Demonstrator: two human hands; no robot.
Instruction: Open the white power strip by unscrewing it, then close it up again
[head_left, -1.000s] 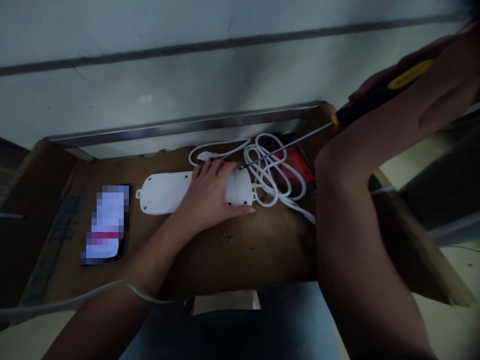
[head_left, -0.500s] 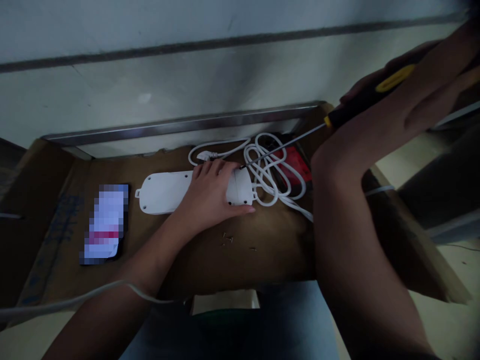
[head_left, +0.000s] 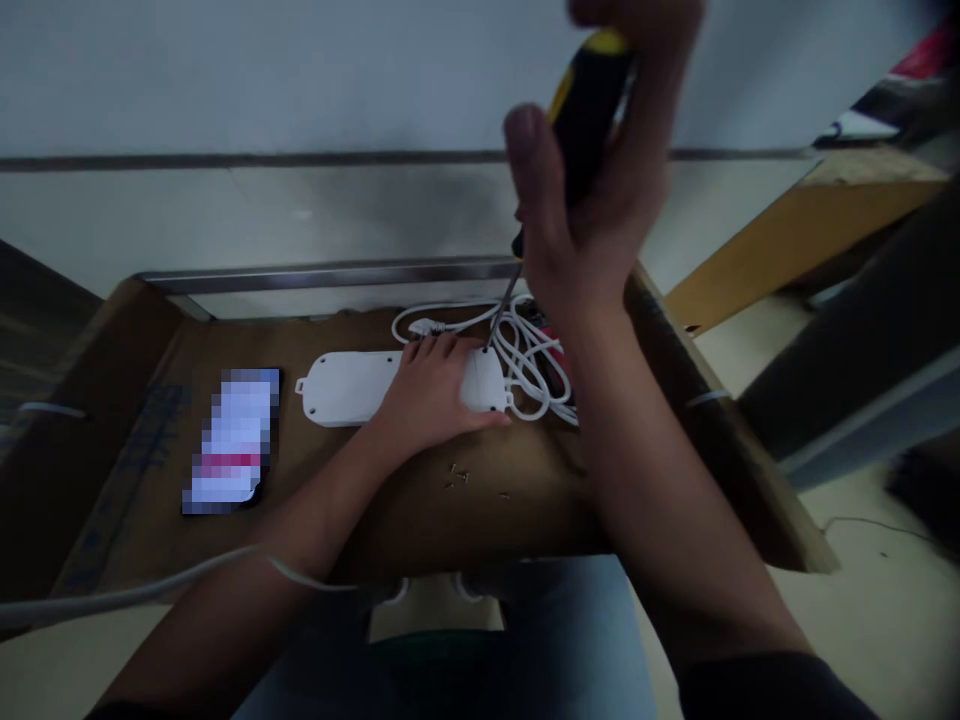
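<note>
A white power strip (head_left: 352,388) lies underside up on the brown cardboard, with screw holes along its edges. My left hand (head_left: 431,390) is wrapped over its right half, fingers on the far edge and thumb on the near edge. Raised above it, my right hand (head_left: 607,200) grips a black and yellow screwdriver (head_left: 589,120). The shaft slants down, and its tip is at the screw hole in the far right corner of the strip. Several small screws (head_left: 459,475) lie on the cardboard nearer to me.
A white cord (head_left: 517,345) is coiled right of the strip, partly over a red item (head_left: 555,350). A phone (head_left: 236,435) lies at left. Cardboard walls (head_left: 720,430) edge the work surface. A thin cable (head_left: 150,597) crosses over my left forearm.
My right hand has swung left and the screwdriver has gone from a low slant to much steeper, its tip still at the corner hole. My left hand keeps its hold; the view has shifted slightly.
</note>
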